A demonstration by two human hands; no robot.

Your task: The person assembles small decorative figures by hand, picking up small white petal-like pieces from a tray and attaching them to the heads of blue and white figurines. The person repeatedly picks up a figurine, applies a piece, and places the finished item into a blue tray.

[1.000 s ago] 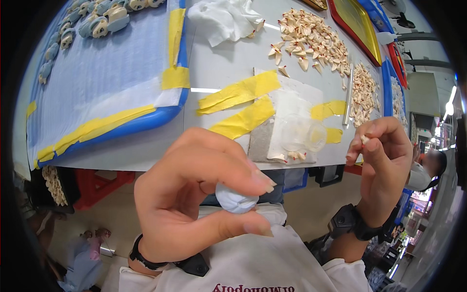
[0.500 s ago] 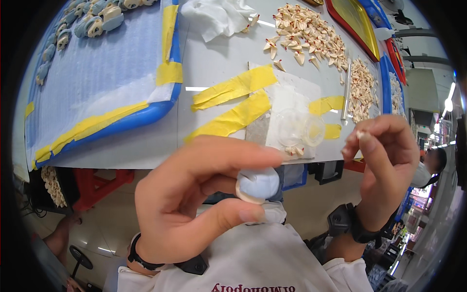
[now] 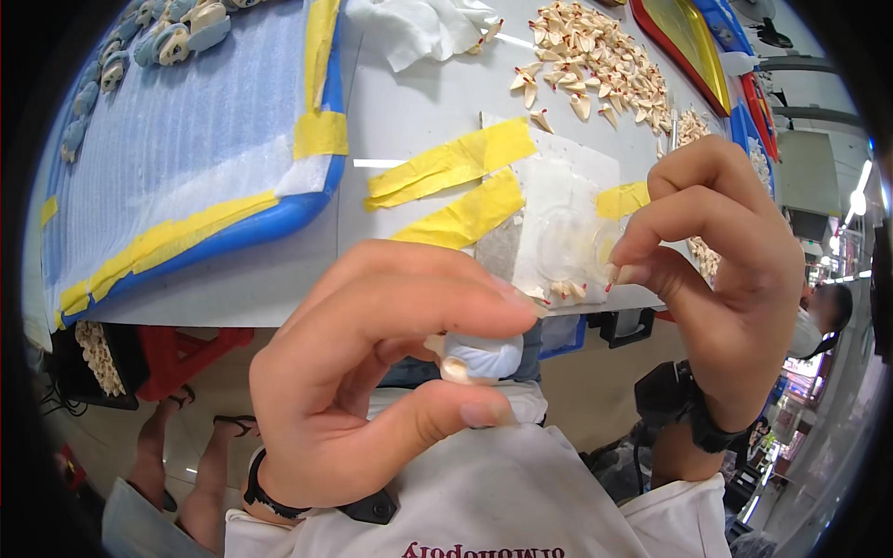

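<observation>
My left hand (image 3: pixel 372 372) pinches a small doll head (image 3: pixel 486 358) with light blue moulded hair between thumb and index finger, above my lap. A cream part of the head shows at its lower left side. To the right, my right hand (image 3: pixel 721 242) is closed in a pinch on a tiny cream piece with a red tip (image 3: pixel 611 276), held apart from the head. Beyond my left fingertips, several similar cream pieces (image 3: pixel 566 291) lie at the near edge of a white pad (image 3: pixel 530 265). A clear round dish (image 3: pixel 567 237) sits on that pad.
Yellow tape (image 3: pixel 456 167) crosses the pad's left side. A blue foam-lined tray (image 3: pixel 214 139) holds several blue-haired doll heads (image 3: pixel 172 42) at the far left. Red-tipped cream pieces (image 3: pixel 605 65) are heaped at the back right, near a gold tray (image 3: pixel 688 37). White cloth (image 3: pixel 419 33) lies at the back.
My right hand has moved left and its pinched piece now shows its red tip. The doll head has turned in my left fingers. Another person's legs have come into view at lower left.
</observation>
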